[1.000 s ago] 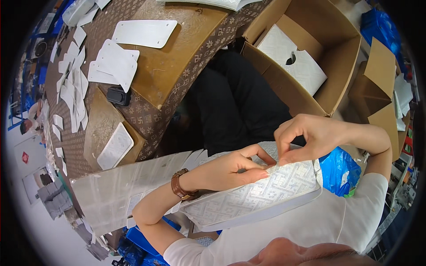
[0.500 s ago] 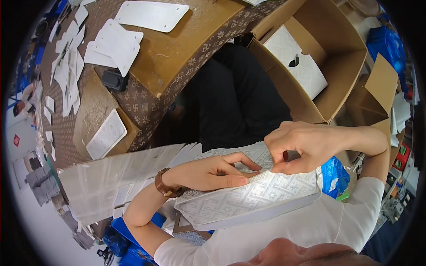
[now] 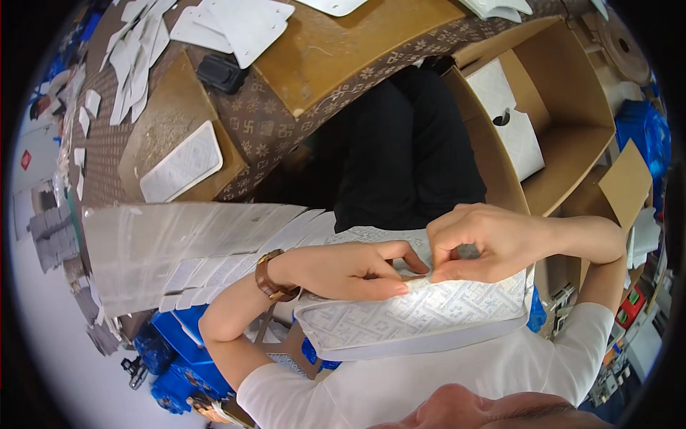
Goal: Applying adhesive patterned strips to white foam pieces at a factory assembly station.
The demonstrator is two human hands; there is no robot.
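Head view, looking down. A white patterned fabric panel (image 3: 421, 318), stiff and rectangular with a woven geometric motif, lies across the person's lap, below the dark trousers (image 3: 407, 143) and just right of the fanned stack of translucent sheets (image 3: 186, 247).

The left hand (image 3: 350, 268), a brown wristwatch (image 3: 270, 275) on its wrist, rests on the panel's upper edge; thumb and forefinger are curled nearly together at that edge, the grip narrow and seemingly pinching the fabric, though the contact point is partly hidden.

The right hand (image 3: 486, 239) meets it from the right, fingertips drawn together in a tight pinch on the same edge of the panel, touching the left hand's fingertips.

Beyond the panel, past the trousers, stands the counter (image 3: 336, 50), covered in brown patterned material, carrying white die-cut pieces (image 3: 236, 21) and a small black object (image 3: 223, 71). Right of the panel, an open cardboard box (image 3: 572, 136) holds white cards (image 3: 511, 121). A blue bag (image 3: 171, 350) lies lower left of the panel.
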